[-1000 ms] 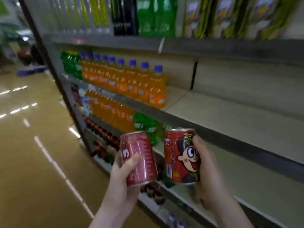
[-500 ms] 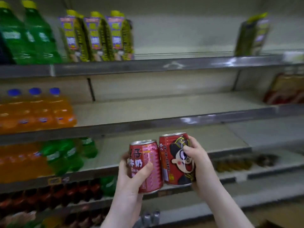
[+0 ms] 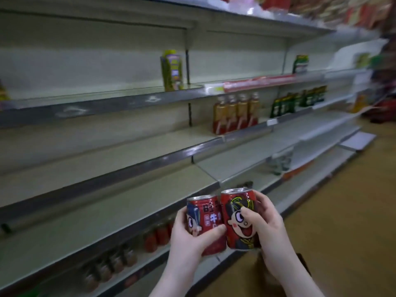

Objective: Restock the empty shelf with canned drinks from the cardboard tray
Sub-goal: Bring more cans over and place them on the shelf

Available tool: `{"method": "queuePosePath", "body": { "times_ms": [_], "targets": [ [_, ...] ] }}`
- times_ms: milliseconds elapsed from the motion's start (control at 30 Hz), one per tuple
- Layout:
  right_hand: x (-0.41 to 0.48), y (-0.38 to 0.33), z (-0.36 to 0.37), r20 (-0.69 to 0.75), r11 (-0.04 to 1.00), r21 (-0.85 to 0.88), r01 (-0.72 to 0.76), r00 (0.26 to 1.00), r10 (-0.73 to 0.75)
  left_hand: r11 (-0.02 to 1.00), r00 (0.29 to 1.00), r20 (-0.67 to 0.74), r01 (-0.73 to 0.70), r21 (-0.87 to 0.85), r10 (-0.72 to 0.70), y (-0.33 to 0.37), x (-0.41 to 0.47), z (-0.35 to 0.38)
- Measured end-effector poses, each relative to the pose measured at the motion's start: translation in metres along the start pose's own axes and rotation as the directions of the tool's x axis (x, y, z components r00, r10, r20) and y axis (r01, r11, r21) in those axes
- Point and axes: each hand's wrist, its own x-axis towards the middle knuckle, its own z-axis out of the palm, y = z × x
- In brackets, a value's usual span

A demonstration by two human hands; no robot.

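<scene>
Ideally each hand, the left hand [image 3: 188, 239] and right hand [image 3: 264, 228] gripping one can [image 3: 203, 219] and [image 3: 239, 217], sets it upright, deep on the bare shelf [image 3: 120, 209].

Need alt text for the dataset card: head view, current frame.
Two hands hold red cartoon-printed cans side by side, the left hand gripping the left can and the right hand gripping the right can, in front of a long bare shelf. Higher shelves carry a row of amber bottles and a yellow-green carton.
</scene>
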Motion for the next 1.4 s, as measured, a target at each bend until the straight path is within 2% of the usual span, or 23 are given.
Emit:
{"method": "queuePosePath", "body": {
  "times_ms": [233, 567, 667, 767, 867, 967, 1167, 1400],
  "targets": [
    [0.015, -0.017, -0.158, -0.172, 1.0, -0.003, 0.03, 0.985, -0.03, 0.999, 0.985, 0.175, -0.015, 0.046, 0.007, -0.031, 0.009, 0.167],
    [0.035, -0.024, -0.28, -0.315, 0.999, 0.01, 0.035, 0.949, -0.03, 0.996, 0.948, 0.316, 0.018, 0.091, -0.046, -0.068, 0.034, 0.29],
    [0.054, -0.019, -0.309, -0.362, 1.0, 0.014, 0.021, 0.932, -0.014, 0.992, 0.932, 0.347, 0.065, 0.108, -0.099, -0.078, 0.054, 0.317],
    [0.081, -0.017, -0.338, -0.396, 1.0, -0.011, 0.012, 0.918, -0.015, 0.988, 0.906, 0.393, 0.146, 0.053, -0.155, -0.088, 0.083, 0.35],
    [0.116, -0.018, -0.37, -0.431, 0.999, -0.037, 0.004, 0.902, -0.019, 0.954, 0.853, 0.457, 0.298, -0.03, -0.252, -0.103, 0.123, 0.387],
    [0.158, -0.025, -0.404, -0.459, 0.998, -0.063, -0.01, 0.888, -0.02, 0.941, 0.808, 0.524, 0.337, -0.039, -0.268, -0.112, 0.168, 0.428],
    [0.232, -0.038, -0.467, -0.515, 0.985, -0.169, -0.026, 0.854, -0.066, 0.946, 0.783, 0.575, 0.32, -0.047, -0.237, -0.132, 0.248, 0.511],
    [0.296, -0.022, -0.546, -0.541, 0.972, -0.218, -0.083, 0.84, -0.049, 0.942, 0.821, 0.495, 0.335, -0.015, -0.284, -0.173, 0.299, 0.59]
  ]
}}
